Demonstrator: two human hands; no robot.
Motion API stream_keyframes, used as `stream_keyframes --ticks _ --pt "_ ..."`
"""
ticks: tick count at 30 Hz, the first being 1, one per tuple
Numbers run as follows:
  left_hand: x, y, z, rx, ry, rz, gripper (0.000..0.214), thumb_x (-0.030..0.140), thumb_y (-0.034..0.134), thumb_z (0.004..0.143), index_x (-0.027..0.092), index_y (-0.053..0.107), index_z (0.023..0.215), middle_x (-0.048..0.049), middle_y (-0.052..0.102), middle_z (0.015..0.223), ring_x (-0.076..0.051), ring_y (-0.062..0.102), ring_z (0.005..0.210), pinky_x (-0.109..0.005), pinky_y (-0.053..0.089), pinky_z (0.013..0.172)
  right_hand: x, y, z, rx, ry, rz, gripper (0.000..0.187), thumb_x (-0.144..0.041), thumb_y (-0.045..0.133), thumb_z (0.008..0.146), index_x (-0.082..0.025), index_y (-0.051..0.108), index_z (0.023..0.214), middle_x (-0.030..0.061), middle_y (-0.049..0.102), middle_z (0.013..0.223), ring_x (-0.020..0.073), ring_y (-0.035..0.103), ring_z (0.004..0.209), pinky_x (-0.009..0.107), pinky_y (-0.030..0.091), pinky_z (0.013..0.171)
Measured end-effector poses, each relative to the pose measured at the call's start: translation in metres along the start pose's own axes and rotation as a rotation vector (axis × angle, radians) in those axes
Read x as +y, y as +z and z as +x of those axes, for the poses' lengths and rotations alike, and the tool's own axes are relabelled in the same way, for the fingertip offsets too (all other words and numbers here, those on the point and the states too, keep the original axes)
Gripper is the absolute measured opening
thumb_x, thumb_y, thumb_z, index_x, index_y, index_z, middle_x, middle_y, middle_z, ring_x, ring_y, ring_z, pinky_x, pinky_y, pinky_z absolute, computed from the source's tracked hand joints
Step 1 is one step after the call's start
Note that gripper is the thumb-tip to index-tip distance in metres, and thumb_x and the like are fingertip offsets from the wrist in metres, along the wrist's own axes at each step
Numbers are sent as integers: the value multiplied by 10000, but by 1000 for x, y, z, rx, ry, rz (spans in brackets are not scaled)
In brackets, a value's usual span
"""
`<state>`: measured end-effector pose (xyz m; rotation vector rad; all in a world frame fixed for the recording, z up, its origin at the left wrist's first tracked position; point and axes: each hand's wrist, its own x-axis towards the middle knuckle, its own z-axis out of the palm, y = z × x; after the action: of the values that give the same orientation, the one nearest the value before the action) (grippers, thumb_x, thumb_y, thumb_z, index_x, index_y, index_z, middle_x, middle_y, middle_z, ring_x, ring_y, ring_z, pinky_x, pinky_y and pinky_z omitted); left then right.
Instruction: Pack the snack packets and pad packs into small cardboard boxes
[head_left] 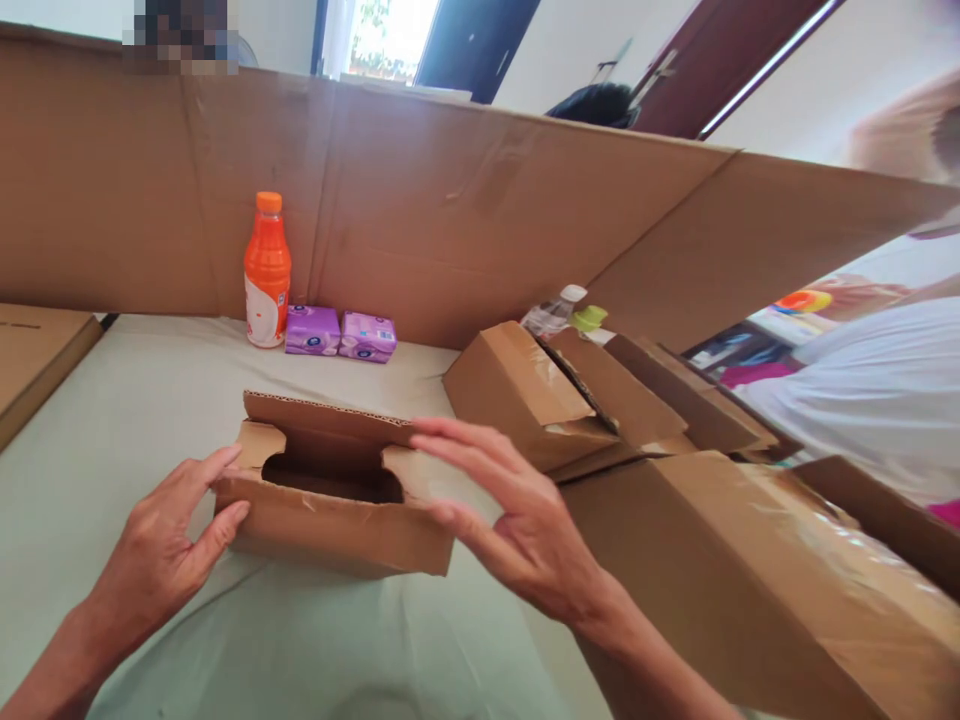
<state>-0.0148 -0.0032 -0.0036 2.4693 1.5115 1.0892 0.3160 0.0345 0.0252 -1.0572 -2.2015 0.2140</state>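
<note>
One small open-topped cardboard box (337, 535) sits on pale green cloth (187, 385), directly between the left hand (165, 525) and the right hand (517, 510). The left hand, loosely open, has thumb and forefinger at the box's left end; the right, fingers spread, borders its right end. Beyond the box, apart from both hands, are an orange-capped bottle (267, 270) and two purple tissue packs (313, 331).

One camera sits on the person's head. It looks forward and down, with the left hand (169, 525) and right hand (517, 510) close by, and a big cardboard wall (420, 210) farther off.
</note>
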Motion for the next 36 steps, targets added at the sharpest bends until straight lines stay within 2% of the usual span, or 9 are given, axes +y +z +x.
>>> stream_keyframes --ticks 2,3,7,12,18,21,24,29,36 --pt "0 3 1 26 14 41 404 274 530 1011 228 476 1409 -76 713 1148 -193 709 1027 -287 585 867 7 1 7 114 29 -60 508 -469 529 1003 -237 551 1455 153 584 1465 325 543 1347 533 439 1109" --pt "-1 4 2 37 19 52 401 260 529 1010 225 480 1406 -80 704 1147 -197 703 1025 -290 582 859 10 3 9 105 41 -72 538 -475 520 1004 -234 516 1485 155 584 1464 327 546 1340 538 440 1105" --pt "-2 8 2 34 18 65 416 216 523 1001 225 476 1414 -81 662 1165 -206 681 1041 -333 578 906 17 18 0 -126 27 -8 469 -455 479 1023 -224 573 1421 143 701 1291 297 647 1175 500 507 1012" --pt "-3 12 2 28 38 108 372 186 523 993 200 522 1365 -168 484 1457 -258 602 1239 -381 565 975 16 36 -23 -143 -1 -46 483 -388 459 1030 -216 518 1477 172 645 1390 314 605 1283 523 486 1038" --pt "-6 9 8 -15 127 28 259 129 533 965 226 623 1188 -77 676 1249 -218 634 1199 -360 549 1012 23 38 -36 -153 -124 -11 649 -597 422 1016 -218 432 1543 179 522 1527 324 459 1443 523 434 1113" --pt "-9 7 4 -23 61 12 276 182 538 969 246 631 1221 -84 644 1336 -220 645 1209 -351 560 999 25 40 -47 -159 -145 -25 783 -710 393 975 -230 351 1593 186 445 1584 351 389 1486 548 394 1143" --pt "-11 7 -1 -53 18 12 290 230 525 983 258 615 1258 -90 603 1412 -225 641 1236 -354 560 1011 25 49 -55 -124 -105 -68 779 -688 339 1000 -237 251 1629 183 408 1607 349 356 1505 547 390 1145" --pt "-11 8 3 -30 87 24 280 179 529 974 224 602 1240 -101 640 1362 -203 654 1207 -340 547 1028 27 64 -59 -44 -63 -67 743 -625 253 1041 -226 123 1654 177 377 1624 319 302 1534 527 401 1156" --pt "-19 3 -4 -124 119 -28 398 238 576 945 254 595 1343 -112 612 1436 -262 618 1289 -409 566 1041 29 58 -59 -104 -50 -125 681 -583 301 1049 -226 253 1627 181 431 1595 333 351 1511 545 403 1154"
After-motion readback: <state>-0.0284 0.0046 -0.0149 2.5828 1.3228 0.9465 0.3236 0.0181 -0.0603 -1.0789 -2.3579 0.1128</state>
